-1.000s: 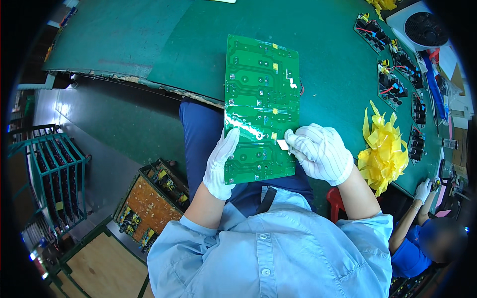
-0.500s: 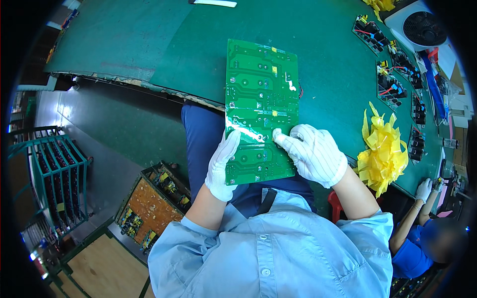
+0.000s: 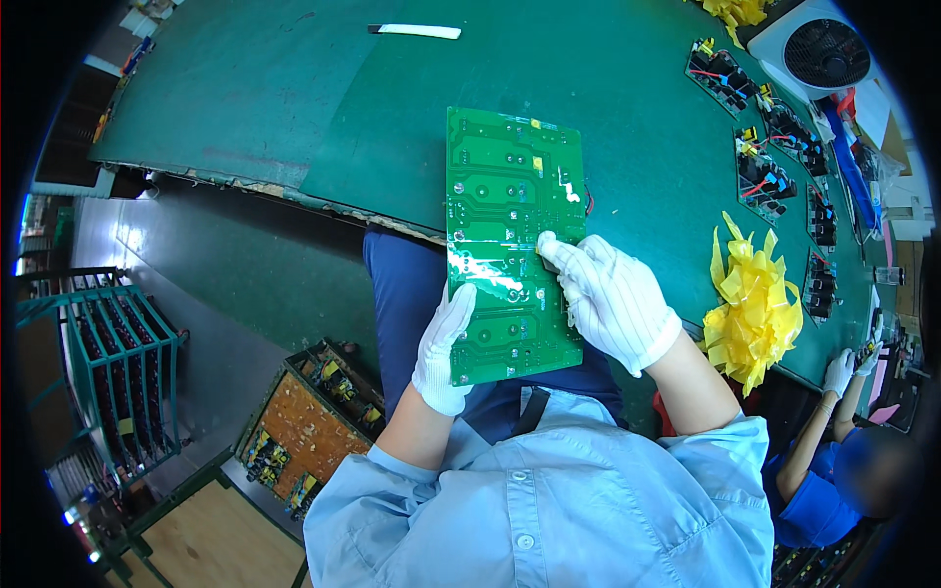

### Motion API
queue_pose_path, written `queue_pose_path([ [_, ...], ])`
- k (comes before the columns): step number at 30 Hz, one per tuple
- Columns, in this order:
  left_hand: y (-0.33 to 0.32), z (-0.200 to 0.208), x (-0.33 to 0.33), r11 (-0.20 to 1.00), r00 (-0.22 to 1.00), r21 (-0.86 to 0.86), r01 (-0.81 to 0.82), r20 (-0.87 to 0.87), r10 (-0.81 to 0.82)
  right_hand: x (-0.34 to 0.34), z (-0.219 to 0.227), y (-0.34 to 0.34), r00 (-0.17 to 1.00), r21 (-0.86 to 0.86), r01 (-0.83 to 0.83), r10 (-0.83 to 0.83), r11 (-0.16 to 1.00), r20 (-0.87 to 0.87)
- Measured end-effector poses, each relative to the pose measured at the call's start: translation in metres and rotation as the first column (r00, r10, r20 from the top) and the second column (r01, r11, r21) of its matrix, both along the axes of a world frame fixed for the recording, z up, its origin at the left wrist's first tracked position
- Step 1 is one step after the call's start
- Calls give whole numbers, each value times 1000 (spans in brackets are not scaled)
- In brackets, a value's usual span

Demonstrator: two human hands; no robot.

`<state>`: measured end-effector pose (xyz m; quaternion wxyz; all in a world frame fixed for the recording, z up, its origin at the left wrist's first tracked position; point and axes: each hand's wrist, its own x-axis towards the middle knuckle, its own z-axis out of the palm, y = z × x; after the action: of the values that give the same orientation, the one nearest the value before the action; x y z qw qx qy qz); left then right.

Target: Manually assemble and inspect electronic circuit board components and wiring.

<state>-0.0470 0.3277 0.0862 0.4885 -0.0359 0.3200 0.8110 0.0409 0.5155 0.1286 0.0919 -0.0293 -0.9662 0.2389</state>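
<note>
A large green circuit board (image 3: 480, 196), solder side up, is tilted in front of me over the table edge and my lap. My gloved left hand (image 3: 447, 328) grips its left edge, thumb on top and the other fingers hidden beneath. My gloved right hand (image 3: 603, 294) is closed in a pinch on the board's right half. Its fingertips press at a small piece of yellow tape, mostly hidden; only a yellow sliver shows. Two more pieces of yellow tape (image 3: 537, 163) stick to the upper part of the board. A bit of red wire shows beyond its right edge.
A bunch of crumpled yellow tape (image 3: 751, 309) sits at the table's right edge. Several assembled boards (image 3: 765, 181) and a fan (image 3: 828, 54) stand farther right. A white-handled brush (image 3: 417, 31) lies far back. A co-worker's gloved hands (image 3: 840, 372) are at right; a rack (image 3: 123, 363) stands left.
My right fingertips have shifted up the board onto the middle piece of yellow tape, which was in plain sight before. The board appears slightly lower in view, as does the table.
</note>
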Motion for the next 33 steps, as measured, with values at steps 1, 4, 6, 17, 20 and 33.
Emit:
queue_pose_path([
  [1,0,1,0,1000,1000,-27,-8,-20,8,0,7,-1,996,54,8,-12,999,83],
  [4,-3,-11,-3,992,1000,124,7,22,-10,2,0,2,999,-9,35,-34,999,38],
  [6,0,-5,2,997,998,68,-44,38,41,4,-9,3,995,-130,39,-50,991,-88],
  [17,-13,-28,0,996,996,75,-39,78,33,2,-6,4,996,31,19,-16,999,-87],
  [20,-12,-25,4,997,995,-23,-75,-61,73,2,-10,6,998,52,28,-25,998,-60],
  [33,-6,-8,1,995,987,5,-98,129,97,-15,-12,17,985,-447,-93,18,889,-169],
])
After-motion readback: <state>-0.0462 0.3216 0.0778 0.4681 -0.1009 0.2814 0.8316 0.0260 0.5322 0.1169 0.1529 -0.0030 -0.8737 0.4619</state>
